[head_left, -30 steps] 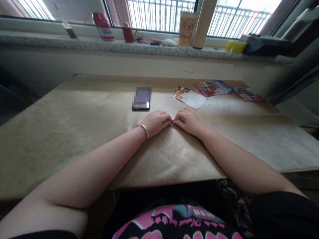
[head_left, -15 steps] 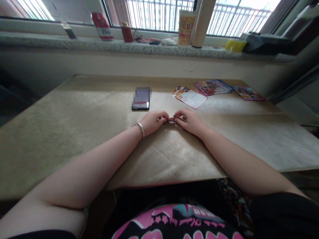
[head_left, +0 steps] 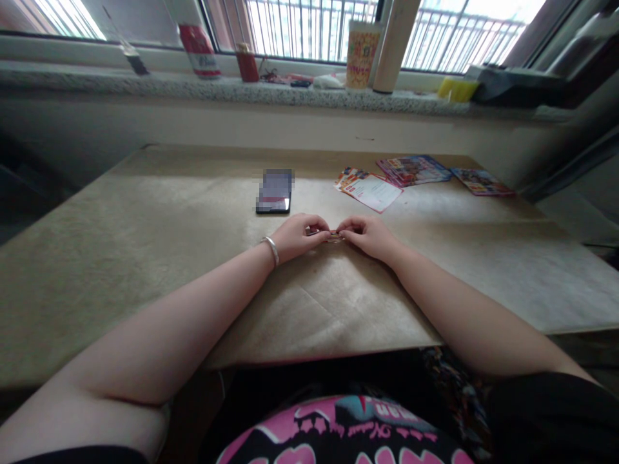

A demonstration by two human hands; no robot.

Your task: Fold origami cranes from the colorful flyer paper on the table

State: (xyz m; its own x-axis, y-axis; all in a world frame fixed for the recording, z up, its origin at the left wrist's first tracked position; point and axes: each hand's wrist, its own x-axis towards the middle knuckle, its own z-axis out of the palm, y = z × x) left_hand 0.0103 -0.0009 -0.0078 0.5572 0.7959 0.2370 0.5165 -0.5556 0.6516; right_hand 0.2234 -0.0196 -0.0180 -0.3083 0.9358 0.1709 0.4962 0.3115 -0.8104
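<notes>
On the table [head_left: 120,270], a phone [head_left: 275,191] lies flat, nearer the far edge than the front. The left hand [head_left: 304,233] pinches one end of a small colourful piece [head_left: 334,236], roughly midway between those edges; the right hand [head_left: 366,234] pinches the other end. Beyond lie cards [head_left: 373,193], glossy booklets [head_left: 413,171] along the far edge, and another booklet [head_left: 482,182] by the far right corner.

Left hand [head_left: 296,236]: fingers [head_left: 319,223] curled, pinched
Right hand [head_left: 376,237]: likewise, tips near the left's
Forearms [head_left: 213,306]: converging forward
</notes>
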